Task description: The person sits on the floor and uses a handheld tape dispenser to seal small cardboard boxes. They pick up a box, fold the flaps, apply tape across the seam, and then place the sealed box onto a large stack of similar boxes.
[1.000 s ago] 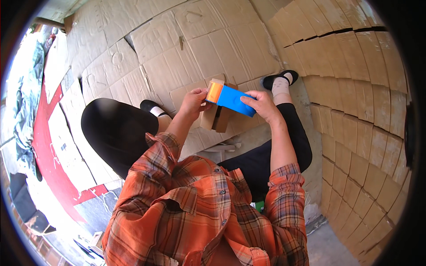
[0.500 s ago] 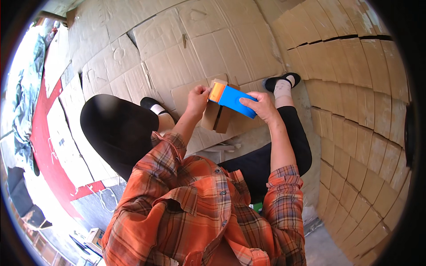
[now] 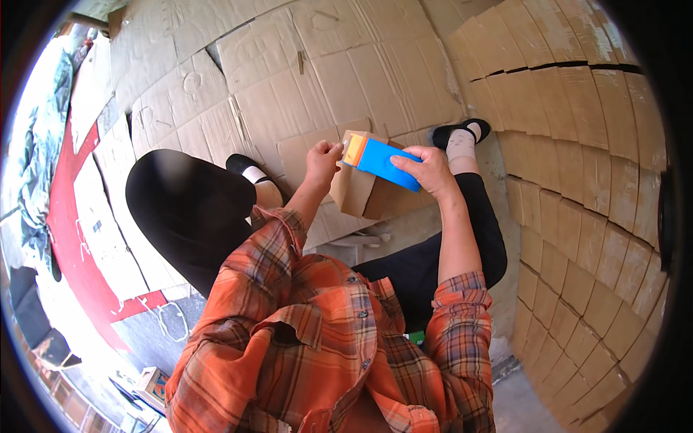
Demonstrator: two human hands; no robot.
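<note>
My right hand [image 3: 432,173] grips a blue tape dispenser [image 3: 377,160], thumb across its top. The dispenser's orange end [image 3: 354,149] points to the left. Beside that end, my left hand [image 3: 323,161] is closed, thumb and forefinger pinched together; what lies between them is too small to make out. Below the dispenser is a small brown cardboard box [image 3: 351,193], partly covered by the dispenser and my right hand.
Flattened cardboard [image 3: 281,94] covers the floor ahead. A tall wall of stacked brown cartons [image 3: 577,166] rises on the right. My knees and black shoes flank the box. To the left are a red sheet [image 3: 72,238] and a white cord [image 3: 172,323].
The dispenser and my right hand have shifted slightly to the right. The box beneath has turned or spread a little, showing its sides differently. My left hand stays almost in place, still pinched.
</note>
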